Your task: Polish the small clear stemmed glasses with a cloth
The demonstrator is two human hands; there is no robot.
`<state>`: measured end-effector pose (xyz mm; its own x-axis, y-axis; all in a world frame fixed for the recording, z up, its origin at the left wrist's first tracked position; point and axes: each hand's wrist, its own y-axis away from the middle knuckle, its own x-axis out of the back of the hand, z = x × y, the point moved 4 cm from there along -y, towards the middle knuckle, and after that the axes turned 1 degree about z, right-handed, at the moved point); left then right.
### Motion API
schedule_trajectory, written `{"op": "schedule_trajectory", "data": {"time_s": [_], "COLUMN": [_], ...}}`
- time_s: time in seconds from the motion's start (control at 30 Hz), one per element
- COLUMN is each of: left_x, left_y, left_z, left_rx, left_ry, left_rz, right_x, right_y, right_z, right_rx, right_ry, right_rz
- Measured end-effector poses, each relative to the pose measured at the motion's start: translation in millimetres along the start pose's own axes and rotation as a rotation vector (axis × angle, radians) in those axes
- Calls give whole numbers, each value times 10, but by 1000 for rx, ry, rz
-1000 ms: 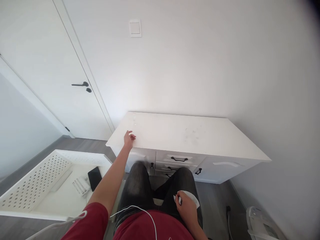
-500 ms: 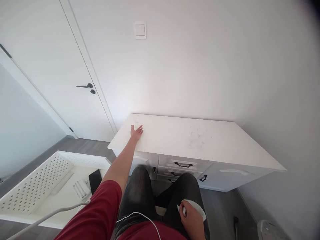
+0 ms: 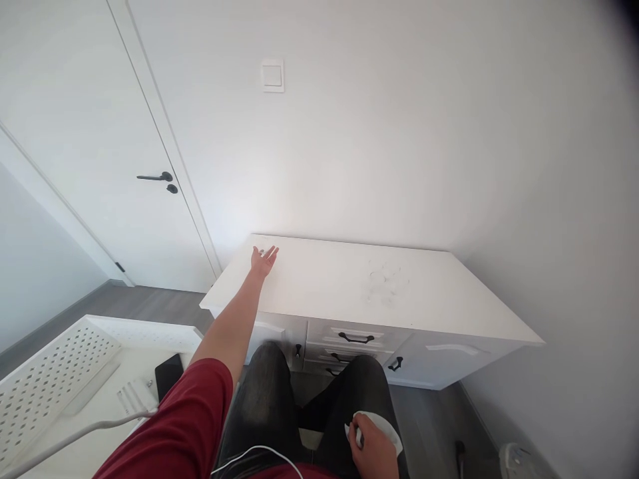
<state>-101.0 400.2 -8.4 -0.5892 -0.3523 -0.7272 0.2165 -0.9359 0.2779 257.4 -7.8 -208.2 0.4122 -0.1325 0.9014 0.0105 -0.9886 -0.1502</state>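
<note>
My left hand [image 3: 264, 261] is stretched out over the left end of a white cabinet's top [image 3: 319, 276]. Its fingers are spread with the palm turned up, and it holds nothing that I can see. Grey smudges [image 3: 387, 283] mark the cabinet top right of the middle, well away from this hand. Down on my right thigh, my right hand [image 3: 372, 444] is closed around what looks like a white tissue [image 3: 388, 429]. Part of it pokes out between thumb and fingers, and a wider part spreads under the hand.
Left of me stands a white tray-like unit [image 3: 144, 326] with lattice sides, holding a dark flat device [image 3: 168, 376]. A white cable [image 3: 259, 447] crosses my lap. Black handles [image 3: 356, 338] stick out from the cabinet front. A door [image 3: 100, 166] is at the left.
The view has shifted slightly, so the cabinet appears further left. My left hand has moved a little toward the back edge of the top. My right hand keeps its grip on my thigh.
</note>
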Motion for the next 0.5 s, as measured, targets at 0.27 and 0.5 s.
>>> {"op": "schedule_trajectory", "data": {"time_s": [0.27,0.5], "left_x": [-256,-228], "left_y": [922,2406], "left_z": [-71,-385], "left_rx": [-85,-86], "left_ry": [-103,-248], "left_rz": [-189,-344], "right_x": [183,709], "right_y": [-79,-384], "right_z": [5,85], "right_rx": [-313,-652], "right_ry": [-516,-1324], "right_rz": [20,106]}}
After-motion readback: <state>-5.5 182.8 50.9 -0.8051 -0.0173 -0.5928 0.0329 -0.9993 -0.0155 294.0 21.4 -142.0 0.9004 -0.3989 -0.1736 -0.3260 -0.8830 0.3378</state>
